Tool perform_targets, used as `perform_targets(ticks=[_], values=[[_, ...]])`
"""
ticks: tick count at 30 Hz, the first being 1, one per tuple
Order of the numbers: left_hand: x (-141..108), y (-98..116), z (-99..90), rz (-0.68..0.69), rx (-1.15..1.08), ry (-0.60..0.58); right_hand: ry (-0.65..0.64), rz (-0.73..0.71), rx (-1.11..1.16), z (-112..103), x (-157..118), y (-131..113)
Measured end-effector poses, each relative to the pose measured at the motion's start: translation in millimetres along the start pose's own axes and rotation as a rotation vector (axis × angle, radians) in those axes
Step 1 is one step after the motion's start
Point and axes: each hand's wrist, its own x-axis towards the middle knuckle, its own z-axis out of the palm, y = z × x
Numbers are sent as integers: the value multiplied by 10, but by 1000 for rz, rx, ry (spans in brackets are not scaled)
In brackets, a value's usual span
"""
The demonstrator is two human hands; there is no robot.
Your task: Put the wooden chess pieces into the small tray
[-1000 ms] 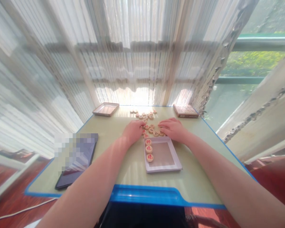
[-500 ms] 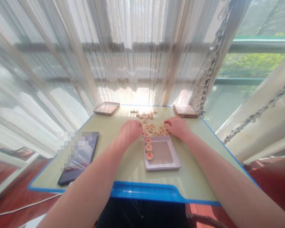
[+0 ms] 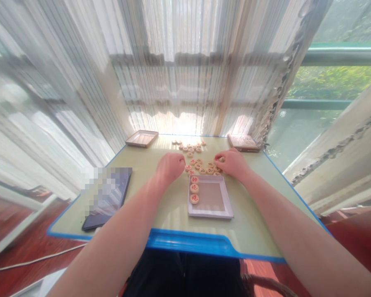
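A shallow white box (image 3: 228, 202) lies on the table before me, with three red-marked round pieces (image 3: 194, 188) in a column along its left side. Just beyond its far edge lie several loose pieces (image 3: 198, 166), some marked red, some dark. Left of them, my left hand (image 3: 172, 166) is closed beside the red-marked ones; its fingertips are too small to show what they hold, if anything. On the right, my right hand (image 3: 230, 161) has its fingers curled round a pale round piece (image 3: 221, 159), next to the dark-marked pieces.
More pieces (image 3: 190, 147) are scattered at the table's (image 3: 253, 227) far side. An open tray (image 3: 142, 138) stands back left, a flat box (image 3: 243, 142) back right. A dark tablet (image 3: 116, 202) lies at the left. Curtains hang behind.
A pale piece now shows in my right hand's fingers. My left hand stays closed at nearly the same place. The whole view has shifted slightly; the three pieces in the box are unchanged.
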Motion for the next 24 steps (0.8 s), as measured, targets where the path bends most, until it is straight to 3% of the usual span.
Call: perform_targets(ticks=[6,12,15,18,20,24], values=[[-15,-6,45,68,-203,-73,117,-154,36,-43,-83,6],[-53,51,15,65,-319,-133,87,-222,13,-220,-223,-53],[-35,14,8,42,-369,-166,4,-247,47,-403,-361,-171],[-10,-33,-6,-35,-378,-243,-253,-313,62,-556,-512,-326],[-6,-48,-32,-74,-396,-301,-354,-367,60,-596,-593,-419],[-27,-62,-96,-73,-501,-397,-341,-405,41,-524,-669,-534]])
